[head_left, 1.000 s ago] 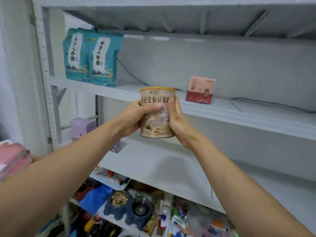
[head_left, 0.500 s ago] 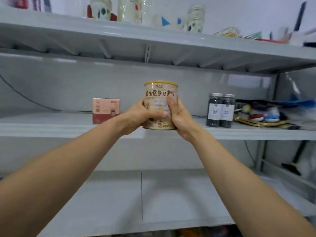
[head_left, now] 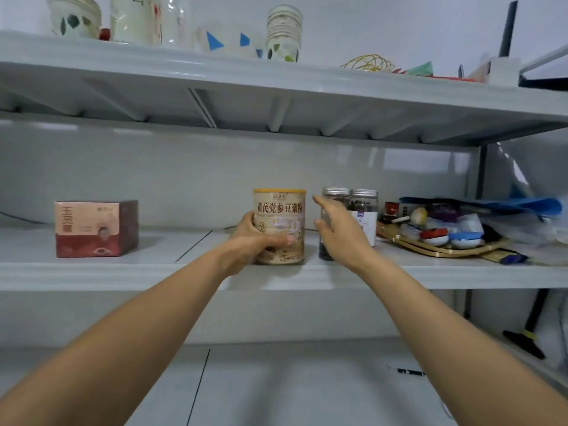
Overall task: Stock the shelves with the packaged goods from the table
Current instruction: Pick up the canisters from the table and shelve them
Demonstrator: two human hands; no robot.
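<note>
Head view shows the left hand [head_left: 258, 241] wrapped round the lower part of the tan can [head_left: 279, 222], thumb across its label, seemingly to steady it as its base settles on the middle shelf [head_left: 92, 272]. The right hand [head_left: 341, 232] hangs open just beside the can's right side, fingers spread, holding nothing and apparently clear of it. The can stands upright near the shelf's front edge, label facing out as stock should, close beside two dark lidded jars [head_left: 364, 204] that the right hand partly covers, with a red box [head_left: 95, 229] well apart to the left and a cluttered tray [head_left: 430, 245] to the right.
</note>
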